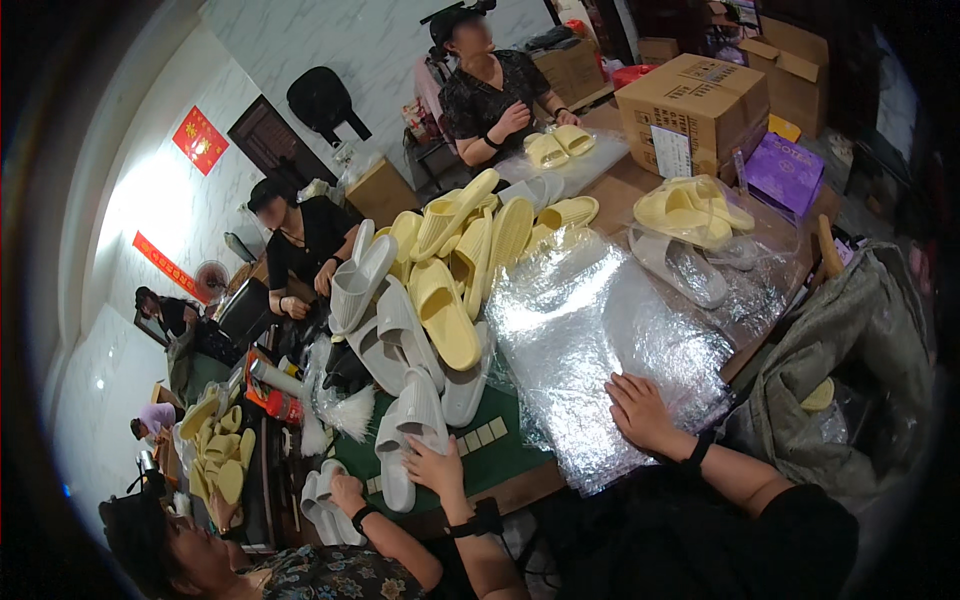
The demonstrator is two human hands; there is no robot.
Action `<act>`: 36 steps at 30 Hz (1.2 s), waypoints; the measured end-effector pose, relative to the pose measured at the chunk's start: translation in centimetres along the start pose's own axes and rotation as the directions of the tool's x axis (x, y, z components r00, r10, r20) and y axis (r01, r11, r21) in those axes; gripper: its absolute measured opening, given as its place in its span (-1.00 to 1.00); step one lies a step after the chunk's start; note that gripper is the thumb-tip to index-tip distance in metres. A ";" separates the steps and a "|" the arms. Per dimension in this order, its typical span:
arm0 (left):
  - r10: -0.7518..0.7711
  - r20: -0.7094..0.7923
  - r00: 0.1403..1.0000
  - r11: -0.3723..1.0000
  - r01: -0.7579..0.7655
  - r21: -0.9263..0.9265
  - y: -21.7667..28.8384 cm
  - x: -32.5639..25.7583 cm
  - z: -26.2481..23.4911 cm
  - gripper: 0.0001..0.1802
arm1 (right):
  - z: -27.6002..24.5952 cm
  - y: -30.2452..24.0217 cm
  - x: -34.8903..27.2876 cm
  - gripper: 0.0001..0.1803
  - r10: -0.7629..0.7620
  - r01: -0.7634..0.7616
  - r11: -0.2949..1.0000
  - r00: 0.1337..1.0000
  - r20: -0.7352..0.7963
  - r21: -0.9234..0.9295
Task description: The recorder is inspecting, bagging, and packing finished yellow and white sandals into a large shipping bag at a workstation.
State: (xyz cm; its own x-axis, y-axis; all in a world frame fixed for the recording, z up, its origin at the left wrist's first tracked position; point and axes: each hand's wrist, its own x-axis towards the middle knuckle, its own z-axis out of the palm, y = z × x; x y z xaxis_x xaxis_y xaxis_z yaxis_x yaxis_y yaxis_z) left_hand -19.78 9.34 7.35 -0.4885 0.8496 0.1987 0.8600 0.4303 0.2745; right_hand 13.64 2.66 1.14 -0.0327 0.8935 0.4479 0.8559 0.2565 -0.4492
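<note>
While the table [612, 190] carries a broad stack of clear plastic bags [560, 365], a heap of yellow and grey slippers [447, 315] lies to its left, and just in front of that, a pair of grey slippers [398, 485] overlaps near the table's edge. Their long axis runs from the person toward the heap; which end is the toe is hard to tell. The right hand [642, 412] rests flat on the bags, fingers spread. The left hand [436, 467] touches the pair's right side, fingers loosely extended; whether it grips cannot be told.
</note>
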 end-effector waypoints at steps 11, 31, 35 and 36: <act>0.144 0.105 0.984 0.896 -0.084 -0.436 -5.6 6.0 2.9 -0.31 | 0.0 -0.2 -0.2 -0.59 -0.021 0.021 1.000 1.000 -0.007 0.009; -0.121 0.460 0.880 0.042 0.467 -0.883 -4.3 3.9 -0.4 -0.80 | -0.4 -0.4 -0.3 -0.58 -0.031 0.031 0.999 0.999 -0.014 -0.008; -0.142 0.439 0.887 0.072 0.451 -0.889 -3.4 3.0 -1.9 -0.81 | -0.8 -0.7 -0.1 -0.60 -0.043 0.043 0.999 0.999 -0.022 0.002; -0.120 0.443 0.889 0.108 0.455 -0.884 -3.9 3.0 -2.1 -0.70 | -0.6 -0.6 -0.1 -0.60 -0.060 0.060 0.998 0.998 -0.028 0.000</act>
State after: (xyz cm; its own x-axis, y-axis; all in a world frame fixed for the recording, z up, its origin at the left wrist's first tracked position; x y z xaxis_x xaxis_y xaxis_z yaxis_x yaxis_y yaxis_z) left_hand -24.95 9.55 8.87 -0.4722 0.8381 -0.2730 -0.2599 0.1636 0.9517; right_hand 13.45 2.21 1.88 -0.0690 0.8658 0.4956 0.8525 0.3092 -0.4214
